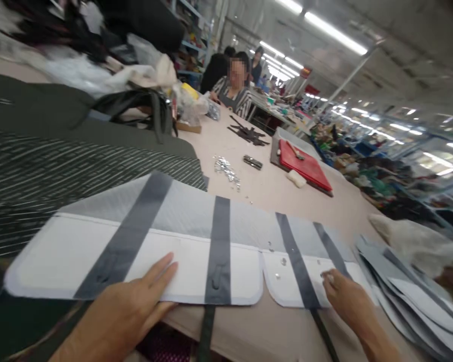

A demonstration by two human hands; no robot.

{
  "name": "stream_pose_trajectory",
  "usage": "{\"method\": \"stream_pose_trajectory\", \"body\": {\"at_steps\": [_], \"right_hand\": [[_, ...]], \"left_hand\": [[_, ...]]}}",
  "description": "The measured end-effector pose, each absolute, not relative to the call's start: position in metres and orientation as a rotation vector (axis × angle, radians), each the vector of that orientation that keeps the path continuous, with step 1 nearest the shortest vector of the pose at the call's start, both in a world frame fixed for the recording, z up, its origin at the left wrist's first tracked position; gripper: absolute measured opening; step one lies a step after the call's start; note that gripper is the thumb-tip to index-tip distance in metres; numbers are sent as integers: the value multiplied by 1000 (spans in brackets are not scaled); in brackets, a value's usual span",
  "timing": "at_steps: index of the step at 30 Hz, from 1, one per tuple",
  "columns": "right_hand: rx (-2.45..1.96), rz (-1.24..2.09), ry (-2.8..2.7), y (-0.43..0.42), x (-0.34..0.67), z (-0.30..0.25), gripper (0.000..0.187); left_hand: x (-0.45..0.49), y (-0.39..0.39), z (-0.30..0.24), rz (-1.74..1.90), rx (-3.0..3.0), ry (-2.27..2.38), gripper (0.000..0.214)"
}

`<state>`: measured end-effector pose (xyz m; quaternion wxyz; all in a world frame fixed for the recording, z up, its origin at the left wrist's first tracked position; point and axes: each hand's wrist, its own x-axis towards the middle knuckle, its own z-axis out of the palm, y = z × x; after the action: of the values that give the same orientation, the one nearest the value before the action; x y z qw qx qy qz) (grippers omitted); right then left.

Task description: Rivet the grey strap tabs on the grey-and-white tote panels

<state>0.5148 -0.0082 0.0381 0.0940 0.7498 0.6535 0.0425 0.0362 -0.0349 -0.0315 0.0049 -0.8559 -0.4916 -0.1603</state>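
Across the near part of the table lie two grey-and-white panels, a left panel [173,286] and a right panel [283,291], both crossed by dark grey straps [221,241]. My left hand [132,306] rests on the left panel's near edge between two straps, its fingers stretched out. Over the right panel, my right hand [345,296] has thumb and fingertips pinched around a small shiny metal piece [330,278], its exact kind too small to make out. Several small metal pieces [283,262] are scattered on the right panel.
Loose metal bits [228,171] form a pile beyond the panels. Behind are a red board [305,166] with a hammer [295,152], and dark strips [249,134]. Stacked grey panels [411,296] lie right; dark green bag material [79,156] covers the left. A person [232,93] sits farther back.
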Motion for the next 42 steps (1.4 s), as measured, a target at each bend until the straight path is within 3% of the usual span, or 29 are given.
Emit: {"method": "stream_pose_trajectory", "body": {"at_steps": [6,11,24,35,42], "right_hand": [[2181,-580,2347,37,360,63,31],[1772,-805,2575,69,237,59,23],[1528,-581,2560,81,186,33,18],[1173,-477,2508,105,181,48,23],[995,-162,2405,105,164,55,21]], "left_hand": [[43,-36,-20,-214,-2690,-1577,48],[46,-38,-15,-134,-2779,-1657,50],[45,-41,-28,-312,-2855,-1670,52],[42,-39,-22,-337,-2860,-1643,51],[42,-40,-23,-407,-2861,-1695,47]]}}
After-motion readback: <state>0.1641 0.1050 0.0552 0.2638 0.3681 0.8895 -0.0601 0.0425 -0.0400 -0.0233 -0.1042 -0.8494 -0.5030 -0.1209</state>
